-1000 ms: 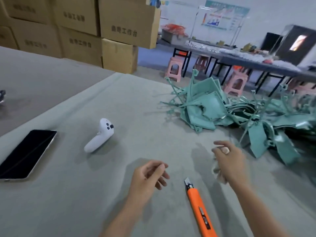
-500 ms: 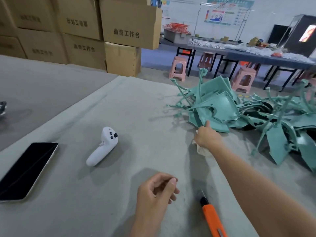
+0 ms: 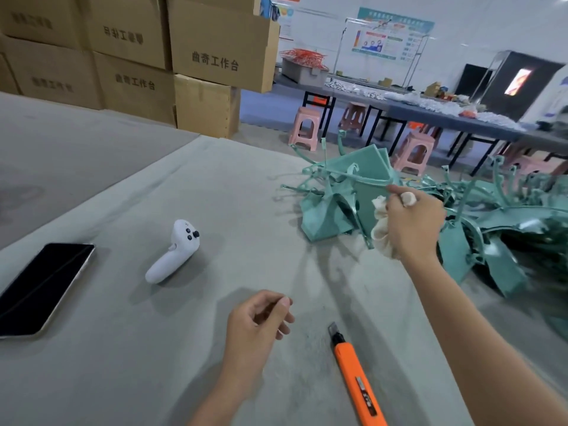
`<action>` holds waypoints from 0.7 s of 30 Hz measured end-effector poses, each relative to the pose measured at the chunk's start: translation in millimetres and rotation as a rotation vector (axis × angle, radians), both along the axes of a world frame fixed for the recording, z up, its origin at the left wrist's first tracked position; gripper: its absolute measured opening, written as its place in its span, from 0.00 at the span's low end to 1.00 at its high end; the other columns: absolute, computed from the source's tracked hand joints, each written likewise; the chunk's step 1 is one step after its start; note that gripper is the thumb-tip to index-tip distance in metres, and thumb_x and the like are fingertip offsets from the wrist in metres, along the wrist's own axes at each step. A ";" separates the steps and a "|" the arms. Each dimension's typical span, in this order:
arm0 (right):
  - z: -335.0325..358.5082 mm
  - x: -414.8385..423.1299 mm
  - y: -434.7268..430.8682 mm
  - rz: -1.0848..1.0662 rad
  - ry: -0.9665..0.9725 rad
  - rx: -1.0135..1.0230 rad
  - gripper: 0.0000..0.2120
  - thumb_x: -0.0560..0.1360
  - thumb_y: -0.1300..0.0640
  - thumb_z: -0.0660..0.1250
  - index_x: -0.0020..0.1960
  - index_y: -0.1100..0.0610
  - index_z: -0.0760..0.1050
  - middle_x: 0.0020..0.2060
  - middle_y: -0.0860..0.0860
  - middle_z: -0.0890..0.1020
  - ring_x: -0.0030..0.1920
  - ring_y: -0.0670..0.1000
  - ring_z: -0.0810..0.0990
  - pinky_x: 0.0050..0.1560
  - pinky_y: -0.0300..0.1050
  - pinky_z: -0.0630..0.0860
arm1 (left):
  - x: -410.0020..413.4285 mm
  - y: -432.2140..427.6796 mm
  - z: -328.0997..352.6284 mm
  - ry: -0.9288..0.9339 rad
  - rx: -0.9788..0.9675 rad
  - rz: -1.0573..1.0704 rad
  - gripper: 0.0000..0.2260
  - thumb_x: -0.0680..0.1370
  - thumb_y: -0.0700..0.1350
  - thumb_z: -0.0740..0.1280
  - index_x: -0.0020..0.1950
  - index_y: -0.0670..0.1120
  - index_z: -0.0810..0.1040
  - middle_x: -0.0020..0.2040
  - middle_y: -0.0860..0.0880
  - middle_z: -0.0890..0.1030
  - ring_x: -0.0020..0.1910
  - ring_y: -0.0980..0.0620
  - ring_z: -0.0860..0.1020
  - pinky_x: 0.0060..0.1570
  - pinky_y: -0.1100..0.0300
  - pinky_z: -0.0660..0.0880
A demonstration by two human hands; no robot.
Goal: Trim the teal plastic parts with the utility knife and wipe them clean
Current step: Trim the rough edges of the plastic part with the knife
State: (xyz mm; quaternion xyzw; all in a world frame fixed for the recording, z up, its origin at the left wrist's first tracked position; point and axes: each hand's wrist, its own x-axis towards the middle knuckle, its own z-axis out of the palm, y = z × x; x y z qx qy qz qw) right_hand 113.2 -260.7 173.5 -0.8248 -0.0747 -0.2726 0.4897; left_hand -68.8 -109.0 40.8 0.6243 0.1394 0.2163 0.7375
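Hands well apart. Right hand [image 3: 413, 222] lifted at the near edge of the pile [image 3: 491, 229], pinching the thin rim of a teal plastic part [image 3: 365, 195], cream rag [image 3: 381, 229] bunched in the palm. Left hand [image 3: 256, 327] loosely curled, empty. Orange utility knife [image 3: 353, 376] flat on the grey table [image 3: 123, 364] between the forearms, blade out.

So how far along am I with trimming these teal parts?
Barely started. Done: nothing visibly; the teal parts lie in one tangled pile. In hand: the right hand grips a cloth and pinches the rim of one teal part. To do: the utility knife lies on the table, blade out, the left hand holds nothing, so trimming and wiping remain.
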 end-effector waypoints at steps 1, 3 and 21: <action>3.4 -11.4 -4.9 0.013 0.029 0.112 0.12 0.75 0.62 0.65 0.51 0.52 0.85 0.45 0.51 0.86 0.42 0.47 0.81 0.48 0.43 0.77 | 0.0 -0.6 -0.4 0.001 -0.004 -0.003 0.07 0.78 0.39 0.68 0.41 0.46 0.83 0.34 0.44 0.82 0.30 0.50 0.78 0.31 0.61 0.74; 6.2 -35.5 -15.6 0.030 0.096 0.347 0.12 0.75 0.61 0.65 0.45 0.47 0.84 0.41 0.49 0.86 0.38 0.45 0.82 0.42 0.40 0.75 | -0.4 -2.4 -0.7 0.007 -0.002 -0.009 0.06 0.78 0.39 0.68 0.43 0.47 0.83 0.35 0.45 0.83 0.31 0.50 0.78 0.30 0.61 0.74; -67.4 -120.7 16.4 0.219 0.214 0.601 0.16 0.78 0.71 0.62 0.55 0.55 0.82 0.55 0.54 0.84 0.55 0.54 0.82 0.61 0.58 0.78 | 2.6 -9.8 0.6 0.013 -0.139 -0.165 0.23 0.72 0.51 0.69 0.67 0.50 0.74 0.58 0.52 0.82 0.54 0.52 0.82 0.45 0.57 0.80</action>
